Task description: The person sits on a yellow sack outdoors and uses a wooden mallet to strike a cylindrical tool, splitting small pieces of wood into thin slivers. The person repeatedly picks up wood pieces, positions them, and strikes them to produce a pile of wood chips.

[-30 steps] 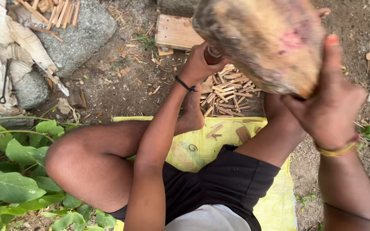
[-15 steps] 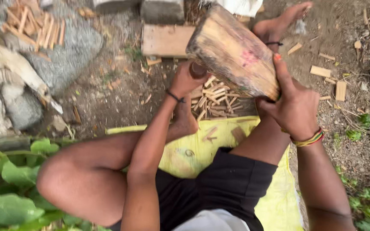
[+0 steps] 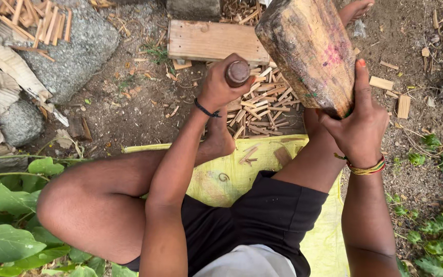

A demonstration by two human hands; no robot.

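My right hand (image 3: 359, 128) grips the lower end of a thick wooden club (image 3: 308, 48), a worn log with pinkish stains, raised and tilted away from me. My left hand (image 3: 221, 84) is closed around a round dark wooden tool handle (image 3: 237, 73), held upright over a pile of thin split wood sticks (image 3: 262, 110). What the handle's lower end rests on is hidden by my hand. I sit on a yellow sack (image 3: 232, 177) with my legs folded, my left foot (image 3: 220, 141) beneath the handle.
A flat wooden board (image 3: 206, 40) lies beyond the stick pile. A grey boulder (image 3: 73, 46) at upper left carries more split sticks (image 3: 32, 20). Green leaves (image 3: 6, 205) crowd the lower left; scattered wood chips (image 3: 385, 84) lie on the dirt at right.
The club has swung from close to the camera to farther out over the sticks and stands more upright. My left hand stays on the handle.
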